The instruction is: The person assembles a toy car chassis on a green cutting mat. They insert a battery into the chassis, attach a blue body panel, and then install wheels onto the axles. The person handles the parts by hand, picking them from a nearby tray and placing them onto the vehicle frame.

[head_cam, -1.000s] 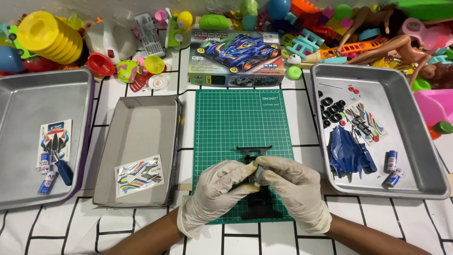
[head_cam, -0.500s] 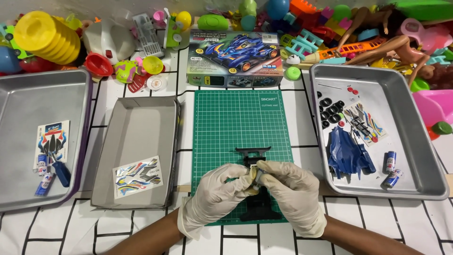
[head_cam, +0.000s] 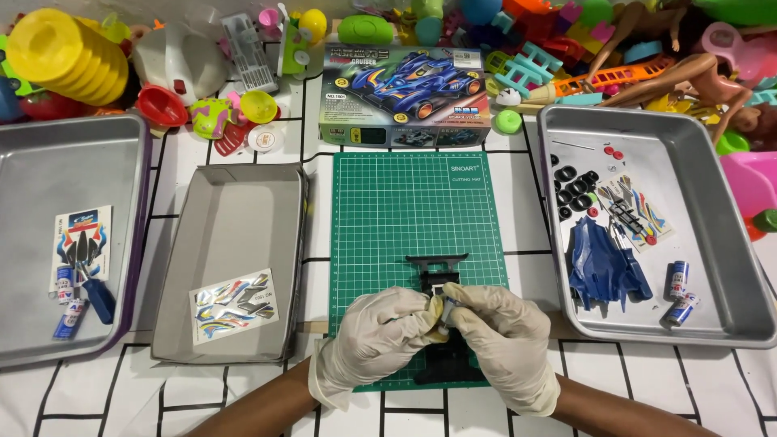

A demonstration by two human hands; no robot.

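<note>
Both my hands wear pale latex gloves and meet over the near end of a green cutting mat (head_cam: 405, 202). My left hand (head_cam: 374, 338) and my right hand (head_cam: 502, 340) pinch the same small part between their fingertips, right above a black toy car chassis (head_cam: 441, 279) that lies on the mat. The chassis front bumper points away from me; its rear is hidden under my hands. The small part itself is mostly covered by my fingers.
A metal tray (head_cam: 728, 243) at right holds black tyres, a blue car body (head_cam: 603, 267), a sticker sheet and two batteries. A grey box lid (head_cam: 235, 235) with a sticker sheet and another tray (head_cam: 48, 162) lie left. The kit box (head_cam: 405, 97) and many toys crowd the back.
My hands stay over the chassis; the fingertips have shifted slightly on the small part. Nothing else has moved.
</note>
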